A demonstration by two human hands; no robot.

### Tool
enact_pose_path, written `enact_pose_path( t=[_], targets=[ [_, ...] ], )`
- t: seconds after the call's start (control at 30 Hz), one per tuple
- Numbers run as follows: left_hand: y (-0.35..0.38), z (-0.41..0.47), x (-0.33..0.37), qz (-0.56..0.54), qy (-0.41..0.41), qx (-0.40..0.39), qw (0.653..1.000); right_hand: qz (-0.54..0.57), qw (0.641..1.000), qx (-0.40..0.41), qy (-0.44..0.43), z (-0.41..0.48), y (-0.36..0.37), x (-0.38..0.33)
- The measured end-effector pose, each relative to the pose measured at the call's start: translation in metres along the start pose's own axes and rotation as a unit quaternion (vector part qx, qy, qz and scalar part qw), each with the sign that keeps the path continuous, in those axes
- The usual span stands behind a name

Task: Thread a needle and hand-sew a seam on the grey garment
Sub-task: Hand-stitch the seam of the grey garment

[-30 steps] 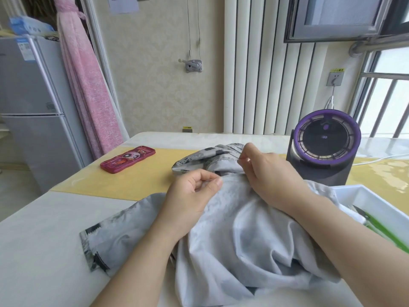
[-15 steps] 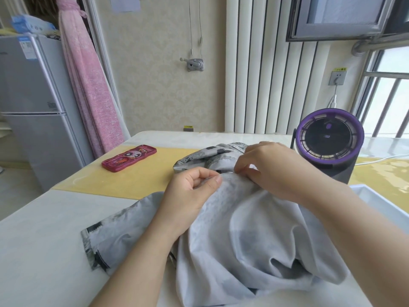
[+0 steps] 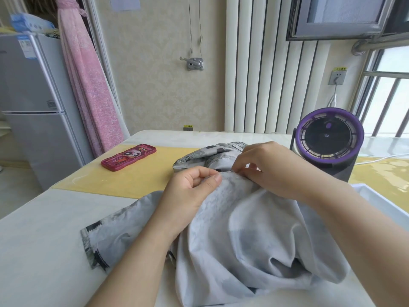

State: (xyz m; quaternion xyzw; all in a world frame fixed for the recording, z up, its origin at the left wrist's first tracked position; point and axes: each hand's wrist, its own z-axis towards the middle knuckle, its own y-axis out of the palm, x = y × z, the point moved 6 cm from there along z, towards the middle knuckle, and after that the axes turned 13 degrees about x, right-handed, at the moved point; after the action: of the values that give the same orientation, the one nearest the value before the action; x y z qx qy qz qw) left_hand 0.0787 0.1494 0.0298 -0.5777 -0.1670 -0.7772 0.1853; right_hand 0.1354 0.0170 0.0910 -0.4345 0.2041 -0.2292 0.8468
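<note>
The grey garment [image 3: 250, 229] lies bunched on the white table [image 3: 39, 238] in front of me, its patterned side showing at the left and far edges. My left hand [image 3: 190, 191] pinches a raised fold of the cloth between thumb and curled fingers. Just to its right, my right hand [image 3: 267, 167] bends over the same fold with its fingertips pinched together at the edge. The needle and thread are too small to make out.
A red phone case [image 3: 128, 157] lies on the yellow mat [image 3: 141, 176] at the far left. A purple-rimmed fan [image 3: 329, 140] stands at the far right, its cable running off right. A white tray [image 3: 380, 200] sits by my right forearm. A fridge [image 3: 33, 107] stands left of the table.
My right hand has shifted a little left and down along the fold, fingertips closing at the cloth edge near my left thumb. The left hand keeps its pinch in place.
</note>
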Motion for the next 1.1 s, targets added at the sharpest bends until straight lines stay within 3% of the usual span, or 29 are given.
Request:
enact_pose_path(
  t=[0.57, 0.77, 0.97, 1.1],
  targets=[
    [0.006, -0.006, -0.003, -0.082, -0.08, -0.044, 0.992, 0.087, 0.996, -0.014, 0.003, 0.001, 0.004, 0.001],
    [0.009, -0.006, -0.005, -0.119, -0.096, -0.056, 0.987, 0.187, 0.982, -0.016, 0.038, -0.004, -0.003, -0.007],
    [0.007, -0.002, -0.007, -0.139, -0.066, 0.002, 0.988, 0.297, 0.954, -0.009, 0.049, -0.004, -0.006, -0.016],
    [0.007, -0.002, -0.006, -0.133, -0.06, 0.012, 0.989, 0.218, 0.976, 0.007, -0.013, -0.005, -0.002, -0.024]
  ],
)
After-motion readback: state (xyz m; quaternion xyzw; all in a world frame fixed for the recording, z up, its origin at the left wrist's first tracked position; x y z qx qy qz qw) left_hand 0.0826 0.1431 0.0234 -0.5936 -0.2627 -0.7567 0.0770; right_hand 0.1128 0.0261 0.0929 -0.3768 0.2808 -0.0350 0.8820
